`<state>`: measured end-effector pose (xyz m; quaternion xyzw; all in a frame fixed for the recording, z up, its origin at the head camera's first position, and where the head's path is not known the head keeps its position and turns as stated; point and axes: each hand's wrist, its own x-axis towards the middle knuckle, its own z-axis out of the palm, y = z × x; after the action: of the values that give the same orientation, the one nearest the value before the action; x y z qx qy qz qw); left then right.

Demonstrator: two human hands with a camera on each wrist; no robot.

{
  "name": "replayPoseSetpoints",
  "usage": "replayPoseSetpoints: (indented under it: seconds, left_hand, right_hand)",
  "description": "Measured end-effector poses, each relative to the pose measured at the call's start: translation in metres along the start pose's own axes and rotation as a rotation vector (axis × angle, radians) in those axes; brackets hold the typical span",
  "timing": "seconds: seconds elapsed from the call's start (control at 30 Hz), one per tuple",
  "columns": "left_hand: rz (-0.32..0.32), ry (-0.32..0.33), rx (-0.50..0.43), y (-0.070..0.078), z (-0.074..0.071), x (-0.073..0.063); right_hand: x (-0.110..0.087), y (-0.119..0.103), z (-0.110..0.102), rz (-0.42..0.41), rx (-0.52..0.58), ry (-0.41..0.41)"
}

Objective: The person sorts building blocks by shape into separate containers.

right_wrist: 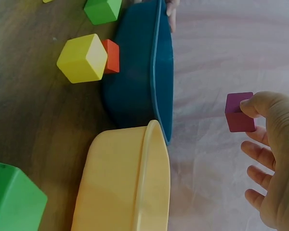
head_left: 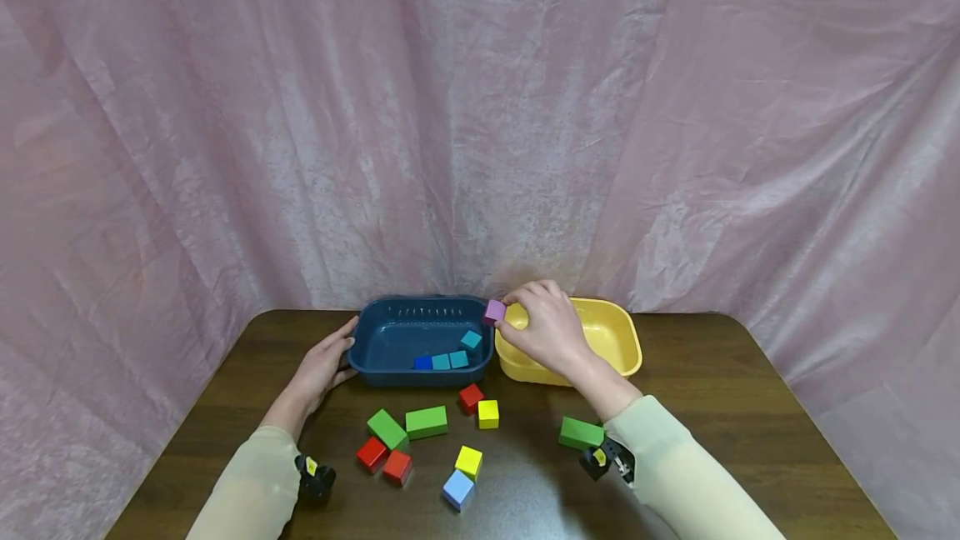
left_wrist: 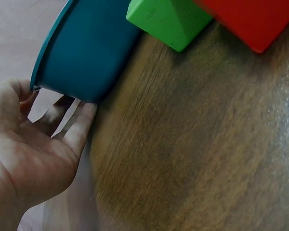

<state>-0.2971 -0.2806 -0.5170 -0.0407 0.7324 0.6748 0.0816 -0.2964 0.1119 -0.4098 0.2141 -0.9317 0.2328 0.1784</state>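
Observation:
My right hand (head_left: 546,327) pinches a purple cube (head_left: 494,312) between thumb and fingertips. In the head view the cube overlaps the neighbouring rims of the dark blue basket (head_left: 397,377) and the yellow basket (head_left: 525,372). The right wrist view shows the cube (right_wrist: 239,113) raised beyond the baskets' rims, other fingers loosely bent. At the blue basket's left end, my left hand (head_left: 318,372) touches the outer wall with its fingertips; its palm (left_wrist: 36,149) stays off the basket in the left wrist view. Inside that basket lie a blue cube (head_left: 423,363) and several teal cubes (head_left: 458,359).
Before the baskets lie green blocks (head_left: 426,422), red cubes (head_left: 397,467), yellow cubes (head_left: 488,414) and a light blue cube (head_left: 458,490). Another green block (head_left: 581,433) is beside the right wrist. A pink curtain (head_left: 480,123) hangs behind the wooden table (head_left: 705,407).

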Motion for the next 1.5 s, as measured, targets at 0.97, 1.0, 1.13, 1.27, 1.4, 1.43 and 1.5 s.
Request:
replayPoseSetpoints:
  seconds: [0.97,1.0,1.13,1.27,1.4,1.43,1.5]
  left_hand:
    - [0.012,-0.002,-0.011,-0.002,0.000,0.003]
    - [0.013,-0.004,-0.007,-0.001,0.000,0.003]
    - [0.012,-0.004,-0.008,-0.001,0.001,0.004]
    - [0.015,-0.005,-0.018,-0.002,0.001,0.005]
    - [0.018,-0.008,-0.020,-0.001,0.002,0.004]
    - [0.019,-0.006,-0.019,0.000,0.002,0.004]
    - [0.018,-0.009,-0.017,0.000,0.003,0.003]
  right_hand:
    - [0.030,0.001,0.035,0.034,-0.053,-0.129]
    - [0.031,0.000,0.037,0.032,-0.055,-0.136]
    - [0.035,-0.004,0.045,0.022,-0.103,-0.163]
    - [0.038,-0.007,0.052,0.010,-0.147,-0.177]
    - [0.040,-0.012,0.058,-0.001,-0.162,-0.183]
    - [0.040,-0.014,0.059,-0.004,-0.166,-0.183]
    - [0.040,-0.016,0.060,-0.012,-0.169,-0.184]
